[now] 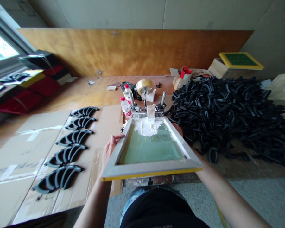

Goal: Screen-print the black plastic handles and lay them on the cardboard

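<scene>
A screen printing frame point(147, 167) with a greenish mesh lies in front of me, its near edge raised above the bench. White ink point(148, 128) is smeared across the far end of the mesh. My left hand point(111, 147) is closed at the frame's left rail, its fingers curled against the edge and partly hidden below it. My right hand point(178, 129) is beside the right rail, mostly covered by the frame, so its fingers are hard to see. A metal clamp point(147, 112) stands at the frame's far end. Whatever lies beneath the frame is hidden.
Rows of curved black parts point(59, 179) lie on cardboard point(95, 158) at left. A large heap of black parts point(216, 110) fills the right. Behind the clamp stand bottles point(126, 107) and a tape roll point(144, 86). Another yellow-edged screen point(241, 60) rests on a box point(218, 69).
</scene>
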Action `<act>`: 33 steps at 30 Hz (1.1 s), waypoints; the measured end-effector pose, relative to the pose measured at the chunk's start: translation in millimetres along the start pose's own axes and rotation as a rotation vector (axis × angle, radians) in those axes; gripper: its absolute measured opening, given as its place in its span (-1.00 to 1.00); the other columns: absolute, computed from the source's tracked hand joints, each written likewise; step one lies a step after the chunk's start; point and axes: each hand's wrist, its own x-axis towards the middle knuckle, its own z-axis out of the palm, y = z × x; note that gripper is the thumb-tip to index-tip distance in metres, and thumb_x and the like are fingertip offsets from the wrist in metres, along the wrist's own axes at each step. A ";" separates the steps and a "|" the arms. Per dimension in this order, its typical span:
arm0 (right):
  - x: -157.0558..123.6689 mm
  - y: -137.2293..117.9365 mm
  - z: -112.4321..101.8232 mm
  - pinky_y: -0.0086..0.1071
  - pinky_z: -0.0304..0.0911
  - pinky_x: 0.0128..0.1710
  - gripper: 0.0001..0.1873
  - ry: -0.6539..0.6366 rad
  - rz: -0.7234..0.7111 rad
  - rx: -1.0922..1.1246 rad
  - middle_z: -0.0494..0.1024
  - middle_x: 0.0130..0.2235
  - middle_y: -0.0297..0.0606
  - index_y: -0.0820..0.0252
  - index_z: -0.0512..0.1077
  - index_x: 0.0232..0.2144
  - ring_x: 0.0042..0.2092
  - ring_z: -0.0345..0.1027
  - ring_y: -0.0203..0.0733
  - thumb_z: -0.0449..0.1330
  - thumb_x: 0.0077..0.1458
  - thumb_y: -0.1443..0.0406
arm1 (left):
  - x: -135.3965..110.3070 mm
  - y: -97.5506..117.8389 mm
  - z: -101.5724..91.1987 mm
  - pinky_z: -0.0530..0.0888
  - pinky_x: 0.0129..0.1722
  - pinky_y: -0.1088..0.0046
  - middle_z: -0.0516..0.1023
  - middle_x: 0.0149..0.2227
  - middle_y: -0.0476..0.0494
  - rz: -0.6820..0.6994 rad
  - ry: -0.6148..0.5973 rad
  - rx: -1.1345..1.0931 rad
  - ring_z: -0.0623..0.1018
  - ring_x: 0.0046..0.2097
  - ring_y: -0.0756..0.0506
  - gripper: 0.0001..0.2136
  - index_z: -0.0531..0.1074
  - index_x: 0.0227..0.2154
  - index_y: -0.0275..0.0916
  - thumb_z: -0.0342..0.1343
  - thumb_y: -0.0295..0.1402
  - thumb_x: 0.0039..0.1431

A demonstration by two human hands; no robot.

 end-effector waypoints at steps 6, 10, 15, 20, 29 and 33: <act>46.0 -18.5 -12.7 -0.19 0.13 0.21 -0.42 0.132 -0.185 -0.113 0.29 0.23 -0.03 0.27 0.29 0.19 0.22 0.17 -0.04 0.23 0.12 0.33 | -16.3 -83.0 0.3 0.43 -0.44 0.46 0.54 -0.39 -0.03 -0.202 -0.143 0.031 0.52 -0.40 -0.06 -0.27 0.28 0.20 -0.21 0.17 0.07 0.00; 68.1 -62.2 15.6 -0.25 0.22 0.04 -0.64 -0.230 -0.337 -0.235 0.48 0.00 -0.08 0.26 0.40 0.01 0.05 0.30 -0.04 0.21 0.14 0.35 | -6.8 -116.3 7.5 0.48 -0.38 0.40 0.56 -0.36 -0.07 -0.187 -0.127 0.073 0.56 -0.35 -0.10 -0.29 0.24 0.22 -0.23 0.14 0.02 0.04; 34.7 -70.9 28.7 -0.30 0.19 -0.03 -0.84 -0.359 -0.414 -0.365 0.52 -0.18 -0.05 0.34 0.44 -0.21 -0.09 0.33 -0.08 0.08 0.18 0.43 | -6.0 -124.6 5.7 0.49 -0.26 0.36 0.59 -0.28 -0.13 -0.194 -0.139 0.100 0.58 -0.24 -0.14 -0.32 0.27 0.20 -0.25 0.10 0.04 0.09; 0.9 -65.1 8.5 -0.34 0.19 -0.10 -0.76 -0.555 -0.706 -0.200 0.51 -0.21 -0.14 0.23 0.47 -0.25 -0.09 0.31 -0.11 0.05 0.09 0.48 | -8.6 -126.2 7.0 0.49 -0.21 0.34 0.59 -0.26 -0.15 -0.188 -0.122 0.073 0.58 -0.20 -0.15 -0.34 0.28 0.19 -0.26 0.09 0.04 0.11; -10.0 -54.4 23.2 -0.31 0.25 -0.09 -0.78 -0.349 -0.730 -0.110 0.51 -0.19 -0.16 0.22 0.48 -0.25 -0.05 0.31 -0.10 0.08 0.12 0.50 | -10.0 -116.7 7.0 0.47 -0.35 0.42 0.59 -0.31 -0.11 -0.232 -0.112 0.052 0.56 -0.33 -0.10 -0.31 0.29 0.19 -0.23 0.14 0.05 0.05; -1.8 -56.3 22.1 -0.33 0.29 -0.15 -0.86 -0.278 -0.683 -0.062 0.54 -0.24 -0.23 0.17 0.49 -0.20 -0.14 0.38 -0.13 0.21 0.15 0.35 | -15.2 -98.0 7.7 0.45 -0.40 0.43 0.59 -0.33 -0.11 -0.253 -0.102 0.036 0.55 -0.36 -0.11 -0.26 0.29 0.20 -0.25 0.18 0.07 0.00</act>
